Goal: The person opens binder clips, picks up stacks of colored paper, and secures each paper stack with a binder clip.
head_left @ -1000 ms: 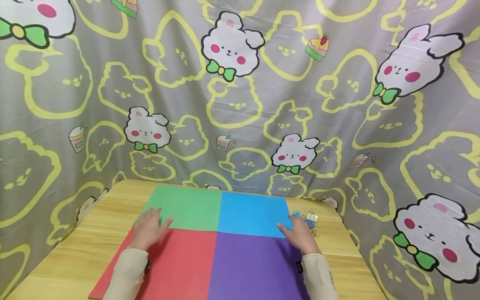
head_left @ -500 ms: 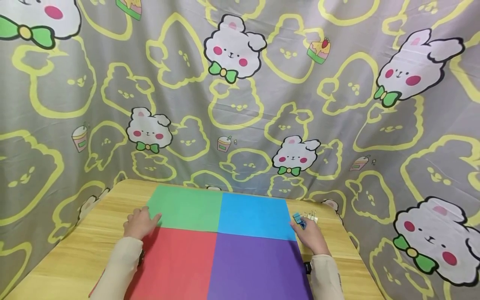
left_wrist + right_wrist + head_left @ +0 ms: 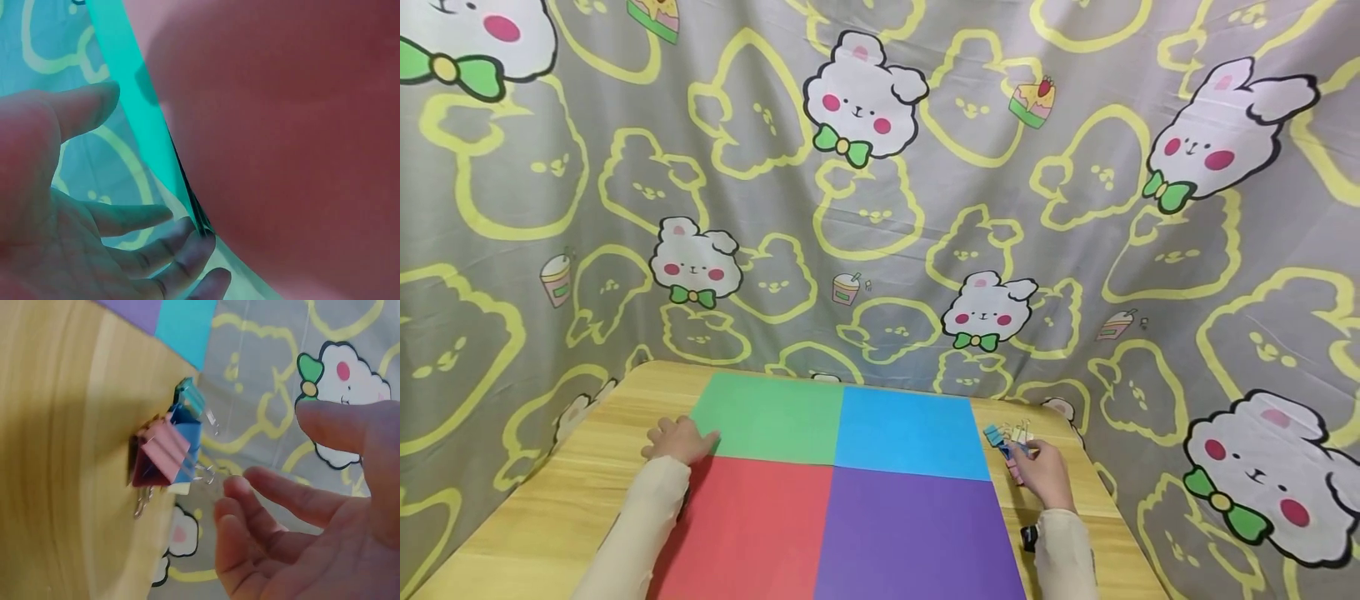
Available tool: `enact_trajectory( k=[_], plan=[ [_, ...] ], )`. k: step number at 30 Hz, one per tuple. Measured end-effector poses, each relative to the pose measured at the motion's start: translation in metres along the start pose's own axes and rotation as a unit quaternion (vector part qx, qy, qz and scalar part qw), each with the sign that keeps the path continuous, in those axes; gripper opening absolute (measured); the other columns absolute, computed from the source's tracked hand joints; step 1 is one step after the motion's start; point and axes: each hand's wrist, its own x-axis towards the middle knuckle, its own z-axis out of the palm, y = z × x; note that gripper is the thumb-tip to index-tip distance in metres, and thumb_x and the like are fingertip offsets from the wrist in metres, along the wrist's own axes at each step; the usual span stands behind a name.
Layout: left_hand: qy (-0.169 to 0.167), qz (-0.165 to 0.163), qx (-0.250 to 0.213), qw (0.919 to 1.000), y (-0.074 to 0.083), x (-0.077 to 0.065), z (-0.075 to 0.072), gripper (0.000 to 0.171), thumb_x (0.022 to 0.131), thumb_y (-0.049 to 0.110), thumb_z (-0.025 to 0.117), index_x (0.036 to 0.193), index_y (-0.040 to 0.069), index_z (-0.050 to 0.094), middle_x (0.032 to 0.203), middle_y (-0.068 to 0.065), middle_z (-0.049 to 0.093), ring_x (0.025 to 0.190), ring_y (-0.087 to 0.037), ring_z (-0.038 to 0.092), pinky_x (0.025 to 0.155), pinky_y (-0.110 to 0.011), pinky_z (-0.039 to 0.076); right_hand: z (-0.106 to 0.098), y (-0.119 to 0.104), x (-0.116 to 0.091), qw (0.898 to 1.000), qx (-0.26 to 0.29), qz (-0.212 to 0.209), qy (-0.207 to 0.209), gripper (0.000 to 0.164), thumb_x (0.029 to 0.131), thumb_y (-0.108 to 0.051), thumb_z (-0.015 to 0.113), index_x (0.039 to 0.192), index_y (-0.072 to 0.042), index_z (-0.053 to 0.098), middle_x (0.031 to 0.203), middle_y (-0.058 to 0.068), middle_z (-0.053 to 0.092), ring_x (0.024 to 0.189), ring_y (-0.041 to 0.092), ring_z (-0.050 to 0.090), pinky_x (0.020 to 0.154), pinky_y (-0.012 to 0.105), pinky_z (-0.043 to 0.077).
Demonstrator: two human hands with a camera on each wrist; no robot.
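Observation:
A flat four-coloured surface of green (image 3: 775,418), blue (image 3: 910,432), red (image 3: 760,525) and purple (image 3: 917,533) panels covers the middle of the table. At its left edge, where green meets red, lies my left hand (image 3: 677,440); in the left wrist view some fingertips (image 3: 199,247) touch the panel edge while the thumb stands apart. My right hand (image 3: 1047,475) hovers over a small pile of binder clips. The right wrist view shows a pink clip (image 3: 164,453) in front of blue (image 3: 192,440) and teal (image 3: 189,395) ones, with the relaxed fingers beside them.
Bare wooden tabletop (image 3: 520,492) borders the panels on the left, and the clips lie on the right strip (image 3: 1097,508). A patterned grey curtain (image 3: 880,208) hangs behind the table and on both sides.
My left hand has slid left from over the panels to their edge. My right hand has moved right from the blue panel to the binder clips, uncovering a pink one.

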Motion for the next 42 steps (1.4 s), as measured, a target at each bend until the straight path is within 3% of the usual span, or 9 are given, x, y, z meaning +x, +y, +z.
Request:
enact_trajectory(
  k=[10, 17, 20, 25, 28, 32, 35, 42],
  plan=[
    [-0.004, -0.018, 0.006, 0.9998, -0.005, 0.014, 0.003, 0.069, 0.094, 0.04, 0.067, 0.115, -0.023, 0.048, 0.117, -0.051, 0.036, 0.107, -0.061, 0.037, 0.083, -0.068, 0.037, -0.008, 0.013, -0.001, 0.999, 0.0, 0.046, 0.003, 0.064, 0.104, -0.033, 0.052, 0.142, 0.018, 0.045, 0.134, 0.044, 0.054, 0.123, 0.059, 0.055, 0.1, 0.066, 0.049],
    [-0.007, -0.01, 0.007, 0.9999, -0.014, 0.022, 0.002, 0.053, 0.089, 0.043, 0.074, 0.091, -0.007, 0.058, 0.099, -0.037, 0.048, 0.09, -0.048, 0.038, 0.075, -0.055, 0.03, -0.006, 0.023, 0.0, 0.999, -0.013, 0.051, -0.003, 0.064, 0.104, -0.033, 0.052, 0.137, 0.021, 0.049, 0.14, 0.045, 0.049, 0.127, 0.062, 0.05, 0.103, 0.067, 0.047],
    [-0.015, -0.015, 0.01, 0.9997, -0.015, 0.023, 0.0, 0.051, 0.088, 0.045, 0.074, 0.089, -0.004, 0.058, 0.095, -0.032, 0.05, 0.089, -0.044, 0.038, 0.075, -0.052, 0.029, -0.005, 0.026, 0.0, 0.999, -0.017, 0.049, -0.006, 0.061, 0.104, -0.033, 0.053, 0.134, 0.021, 0.053, 0.138, 0.044, 0.053, 0.125, 0.061, 0.052, 0.1, 0.066, 0.049],
    [-0.027, -0.025, 0.009, 0.9993, -0.013, 0.022, -0.006, 0.062, 0.086, 0.048, 0.077, 0.102, -0.01, 0.059, 0.1, -0.036, 0.052, 0.09, -0.044, 0.04, 0.075, -0.052, 0.029, -0.001, 0.027, 0.0, 0.998, -0.013, 0.061, -0.002, 0.055, 0.103, -0.03, 0.056, 0.127, 0.018, 0.06, 0.131, 0.041, 0.06, 0.116, 0.058, 0.059, 0.092, 0.06, 0.053],
    [-0.031, -0.031, 0.005, 0.999, -0.011, 0.021, -0.008, 0.067, 0.086, 0.048, 0.078, 0.107, -0.012, 0.059, 0.106, -0.039, 0.052, 0.092, -0.047, 0.041, 0.075, -0.053, 0.031, 0.001, 0.025, 0.0, 0.997, -0.006, 0.072, 0.0, 0.048, 0.101, -0.027, 0.059, 0.121, 0.015, 0.064, 0.12, 0.037, 0.065, 0.101, 0.047, 0.064, 0.08, 0.048, 0.055],
    [-0.036, -0.041, -0.001, 0.9985, -0.011, 0.022, -0.009, 0.077, 0.085, 0.049, 0.079, 0.117, -0.016, 0.056, 0.118, -0.047, 0.049, 0.1, -0.054, 0.043, 0.079, -0.058, 0.034, 0.004, 0.025, 0.0, 0.997, 0.002, 0.076, 0.001, 0.037, 0.099, -0.023, 0.061, 0.111, 0.011, 0.069, 0.104, 0.028, 0.07, 0.086, 0.033, 0.062, 0.064, 0.033, 0.047],
    [-0.038, -0.047, -0.004, 0.9982, -0.012, 0.023, -0.009, 0.079, 0.084, 0.05, 0.08, 0.12, -0.016, 0.056, 0.121, -0.048, 0.047, 0.103, -0.055, 0.044, 0.081, -0.059, 0.036, 0.006, 0.026, 0.0, 0.997, 0.0, 0.075, 0.004, 0.035, 0.099, -0.023, 0.061, 0.108, 0.01, 0.07, 0.101, 0.026, 0.07, 0.084, 0.031, 0.061, 0.062, 0.031, 0.044],
    [-0.033, -0.055, -0.022, 0.9977, -0.009, 0.023, -0.011, 0.066, 0.082, 0.045, 0.083, 0.111, -0.01, 0.06, 0.11, -0.042, 0.048, 0.097, -0.052, 0.044, 0.081, -0.06, 0.037, 0.008, 0.026, 0.0, 0.997, 0.008, 0.072, 0.009, 0.038, 0.099, -0.024, 0.061, 0.113, 0.01, 0.071, 0.103, 0.026, 0.072, 0.083, 0.03, 0.063, 0.062, 0.031, 0.045]
  ],
)
